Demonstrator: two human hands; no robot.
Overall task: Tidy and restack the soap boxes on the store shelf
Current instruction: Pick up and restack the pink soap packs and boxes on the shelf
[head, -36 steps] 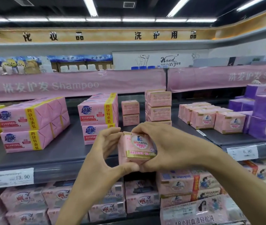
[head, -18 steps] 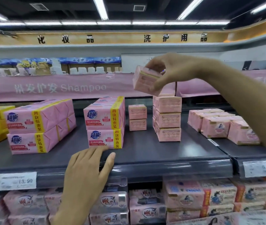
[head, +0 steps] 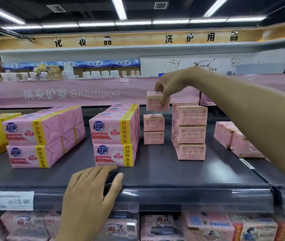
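Below the soap box (head: 152, 103), two-box stack (head: 153, 129) beside three-box stack (head: 190, 133)

Long fluorescent tubes (head: 120, 8) on the dark ceiling throw bright, even, cool light from above and burn out to plain white. The dark shelf (head: 164, 173) takes a soft sheen, and its plastic price rail (head: 199, 194) carries pale streaks of glare. Shadows are faint: a dark patch under the left hand (head: 89, 192) and a thin one at the foot of the stack of boxes (head: 189, 133). The wide lens bows the yellow sign band (head: 138, 40) and stretches the edges. The whole frame is slightly soft: the soap box (head: 157, 101) in the right hand (head: 171, 84) is smeared, the price tag (head: 12, 200) barely reads, and the packs on the lower tier (head: 207, 226) are blurred most.
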